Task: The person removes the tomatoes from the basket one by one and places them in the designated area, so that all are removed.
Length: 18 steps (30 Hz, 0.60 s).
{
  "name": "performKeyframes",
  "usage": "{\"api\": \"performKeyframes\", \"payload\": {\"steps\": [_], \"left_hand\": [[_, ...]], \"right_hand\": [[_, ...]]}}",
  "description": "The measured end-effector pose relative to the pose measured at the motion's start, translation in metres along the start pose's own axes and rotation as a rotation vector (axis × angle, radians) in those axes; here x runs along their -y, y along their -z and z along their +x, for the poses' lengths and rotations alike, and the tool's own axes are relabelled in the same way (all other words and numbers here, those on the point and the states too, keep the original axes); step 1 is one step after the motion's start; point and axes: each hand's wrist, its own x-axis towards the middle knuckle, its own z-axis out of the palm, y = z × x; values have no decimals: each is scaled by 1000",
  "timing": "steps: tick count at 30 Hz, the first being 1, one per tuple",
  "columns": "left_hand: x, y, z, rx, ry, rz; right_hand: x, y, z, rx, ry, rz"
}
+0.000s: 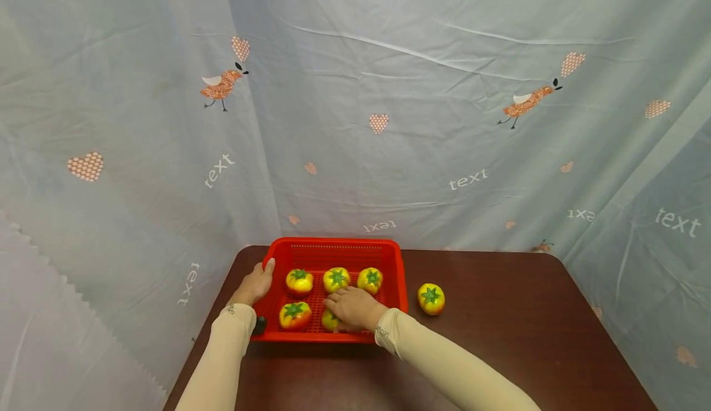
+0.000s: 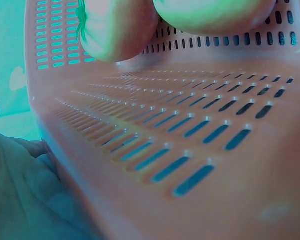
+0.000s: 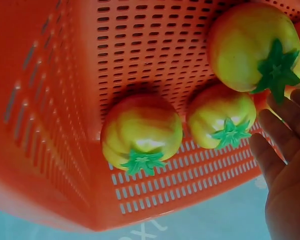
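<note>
A red plastic basket (image 1: 328,337) with slotted walls and floor holds several yellow-red tomatoes with green star-shaped tops. My left hand (image 1: 257,282) grips its left rim, thumb over the top edge; in the left wrist view the palm (image 2: 25,185) lies along the outside of the wall. Inside the basket, my right hand (image 1: 355,308) is over the front middle tomato (image 1: 330,320) and partly covers it. The right wrist view has the fingers of that hand (image 3: 290,165) extended, fingertips close to the green top of this tomato (image 3: 255,47); the thumb is hidden.
One more tomato (image 1: 431,299) lies on the dark brown table (image 1: 500,337), right of the basket. A printed grey curtain (image 1: 355,152) hangs behind the table and along both sides.
</note>
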Motion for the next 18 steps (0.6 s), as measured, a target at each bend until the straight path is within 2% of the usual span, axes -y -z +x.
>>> {"api": "performKeyframes", "payload": {"steps": [7, 14, 18], "left_hand": [[-2, 0, 0, -3, 4, 8], [-4, 0, -1, -1, 12, 2], [-3, -1, 0, 1, 14, 6]], "right_hand": [[4, 0, 4, 20, -3, -38], [2, -4, 10, 78, -38, -55], [2, -7, 13, 55, -31, -63]]}}
